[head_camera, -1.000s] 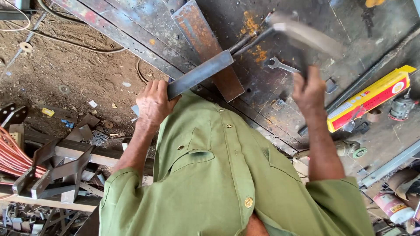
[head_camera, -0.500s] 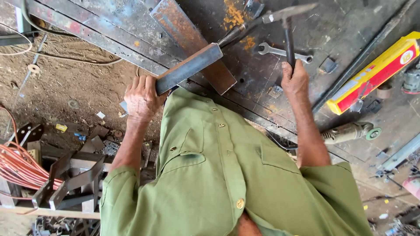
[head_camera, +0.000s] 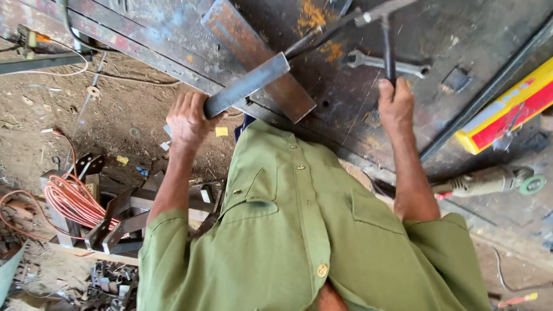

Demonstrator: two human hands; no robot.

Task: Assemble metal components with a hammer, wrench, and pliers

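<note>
left hand [head_camera: 187,120] clenched round steel bar [head_camera: 246,85] | right hand [head_camera: 395,105] gripped hammer [head_camera: 385,34] handle | wrench [head_camera: 387,63] lay beside, on bench [head_camera: 472,40]

Flat steel bar [head_camera: 245,86]: grey, mill-dark, long and narrow, lying diagonal from 8 to 2 o'clock across the workbench edge, over a rusty plate. Lower end gripped.

Hammer [head_camera: 385,34]: dark thin handle near vertical, 6 to 12 o'clock, head at top frame edge, next to the bar's far end; contact not clear.
</note>
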